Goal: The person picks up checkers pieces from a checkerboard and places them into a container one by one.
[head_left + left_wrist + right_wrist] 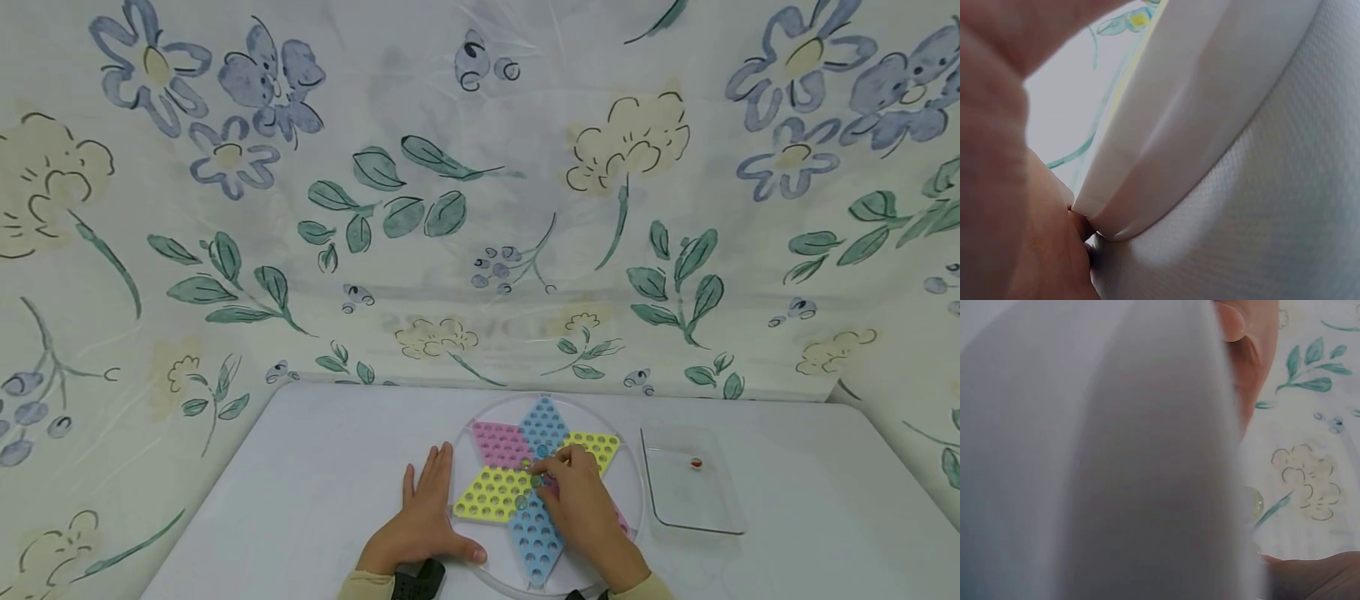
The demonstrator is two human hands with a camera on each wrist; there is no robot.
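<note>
A: The table (315,467) carries the round board (480,575), its star (536,483) running long from near tip to far tip, toward the wall. The tray (693,500) lies right of the board.

B: The left hand (427,517) lies flat against the board's left rim, fingers straight and together. The right hand (577,500) curls over the star's centre, fingertips seemingly pinching a marble (537,481).

A: A loose pinch could drop it; it would likely roll across the holes.

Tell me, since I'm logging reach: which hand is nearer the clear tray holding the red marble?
Right. The right hand lies on the star board, just left of the clear tray; the left hand rests beyond the board's far side.
</note>
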